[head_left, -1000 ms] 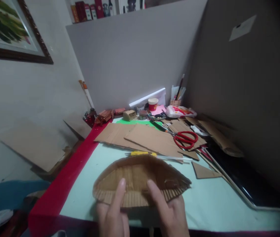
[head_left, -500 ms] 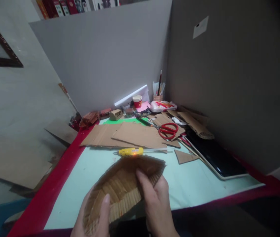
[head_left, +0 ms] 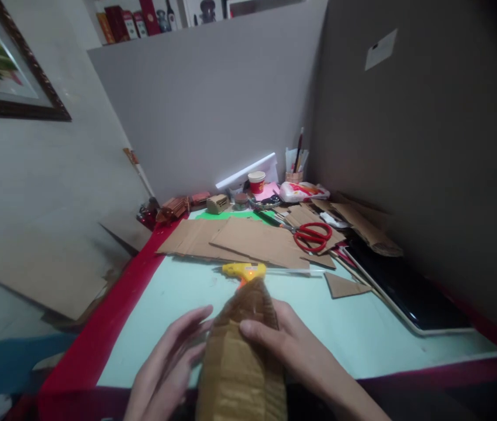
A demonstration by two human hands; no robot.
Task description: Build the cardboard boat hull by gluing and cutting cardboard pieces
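Note:
A curved, boat-like cardboard piece (head_left: 242,362) with a pointed far end stands up in front of me, its creased outer side showing. My right hand (head_left: 281,336) grips it near the point, thumb on the near face and fingers behind the right edge. My left hand (head_left: 176,351) is beside its left edge, fingers apart and slightly curled; whether the fingertips touch the cardboard I cannot tell. Just beyond the point lies a yellow hot glue gun (head_left: 244,271) with a small light lit and a clear glue stick at its back.
Flat cardboard sheets (head_left: 252,240) lie behind the glue gun, with red-handled scissors (head_left: 312,237) on them. A cardboard triangle (head_left: 345,285) and a black tablet (head_left: 406,292) are at the right. Farther back stand a paper cup (head_left: 256,182) and a brush holder (head_left: 294,175). Grey panels enclose the back and right.
The cardboard piece has turned from its hollow inside to its outer side, with the point facing away. My left hand has let go of it and spread its fingers. The view has shifted left.

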